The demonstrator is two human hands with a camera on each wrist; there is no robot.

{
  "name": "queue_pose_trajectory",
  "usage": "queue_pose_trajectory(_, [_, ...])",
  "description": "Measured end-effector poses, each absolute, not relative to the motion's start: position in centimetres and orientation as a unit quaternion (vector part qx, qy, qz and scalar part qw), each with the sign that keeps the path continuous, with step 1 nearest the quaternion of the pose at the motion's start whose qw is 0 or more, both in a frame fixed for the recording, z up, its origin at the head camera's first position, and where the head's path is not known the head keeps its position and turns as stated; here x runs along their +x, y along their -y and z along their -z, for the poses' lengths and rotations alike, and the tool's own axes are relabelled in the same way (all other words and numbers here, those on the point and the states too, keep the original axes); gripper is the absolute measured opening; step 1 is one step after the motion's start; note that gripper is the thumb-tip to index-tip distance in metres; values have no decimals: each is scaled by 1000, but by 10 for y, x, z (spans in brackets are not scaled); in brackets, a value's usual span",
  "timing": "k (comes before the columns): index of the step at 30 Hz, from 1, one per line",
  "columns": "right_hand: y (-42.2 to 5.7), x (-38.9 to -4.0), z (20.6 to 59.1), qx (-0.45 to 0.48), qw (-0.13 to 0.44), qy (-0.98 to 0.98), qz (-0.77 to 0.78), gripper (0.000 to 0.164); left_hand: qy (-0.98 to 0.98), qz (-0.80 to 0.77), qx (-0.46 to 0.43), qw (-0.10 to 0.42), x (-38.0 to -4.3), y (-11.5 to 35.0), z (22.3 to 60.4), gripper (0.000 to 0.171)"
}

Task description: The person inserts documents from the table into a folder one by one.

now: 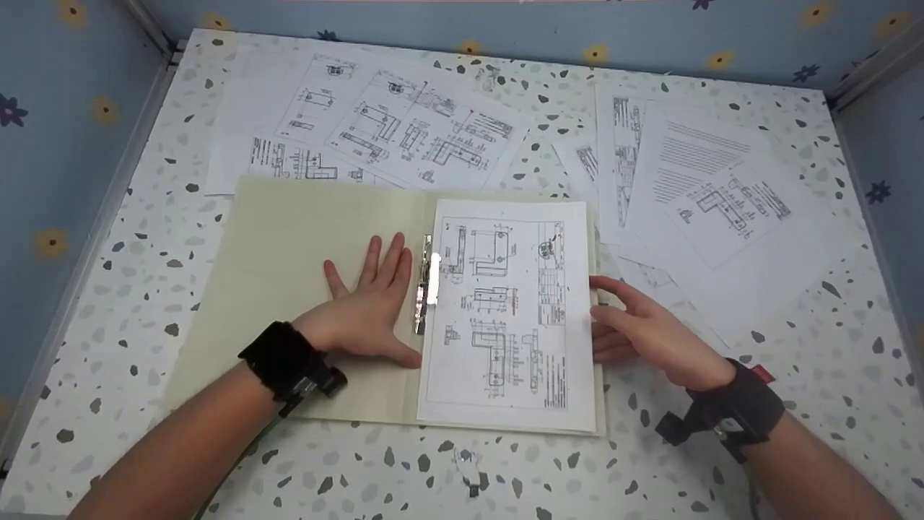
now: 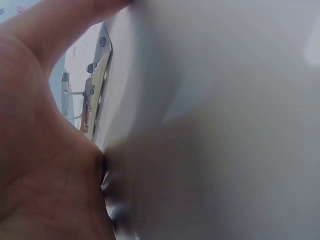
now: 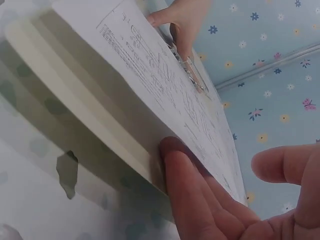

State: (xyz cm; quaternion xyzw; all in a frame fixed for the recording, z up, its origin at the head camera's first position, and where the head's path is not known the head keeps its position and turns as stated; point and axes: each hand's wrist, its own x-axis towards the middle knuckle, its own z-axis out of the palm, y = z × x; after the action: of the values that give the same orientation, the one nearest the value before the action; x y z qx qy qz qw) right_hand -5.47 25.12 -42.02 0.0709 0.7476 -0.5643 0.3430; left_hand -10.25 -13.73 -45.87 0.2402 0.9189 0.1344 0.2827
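Note:
A pale yellow-green folder [image 1: 267, 238] lies spread on the table, with a metal clip [image 1: 424, 289] along its spine. On its right side lies a sheet with technical drawings [image 1: 527, 310], its near-spine edge beside the clip. My left hand [image 1: 361, 310] rests on the bare left cover, fingers spread and thumb reaching to the spine. At the right edge of the sheet is my right hand [image 1: 635, 325]. In the right wrist view its fingertips [image 3: 175, 145] touch beneath the lifted sheet edge, just above the cover, while the thumb [image 3: 277, 165] stands apart from the paper.
Loose drawing sheets [image 1: 426, 130] overlap behind the folder, and more printed sheets [image 1: 722, 180] fan out at the right. A small whitish object with a dark end [image 1: 471, 477] lies in front. Flowered panels [image 1: 534, 36] border the speckled table [image 1: 151, 303].

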Motion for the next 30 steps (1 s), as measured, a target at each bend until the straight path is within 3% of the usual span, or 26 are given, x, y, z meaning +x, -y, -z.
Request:
queue_pose_trajectory(17, [-278,-57,413,91,331,-767,542,68,-920,-123,237,287,-103,136,454,151])
queue_pose_trajectory(30, [-355,-84,409,167,151,-854,469,77,-924,-112,235,281,-102,135,456,152])
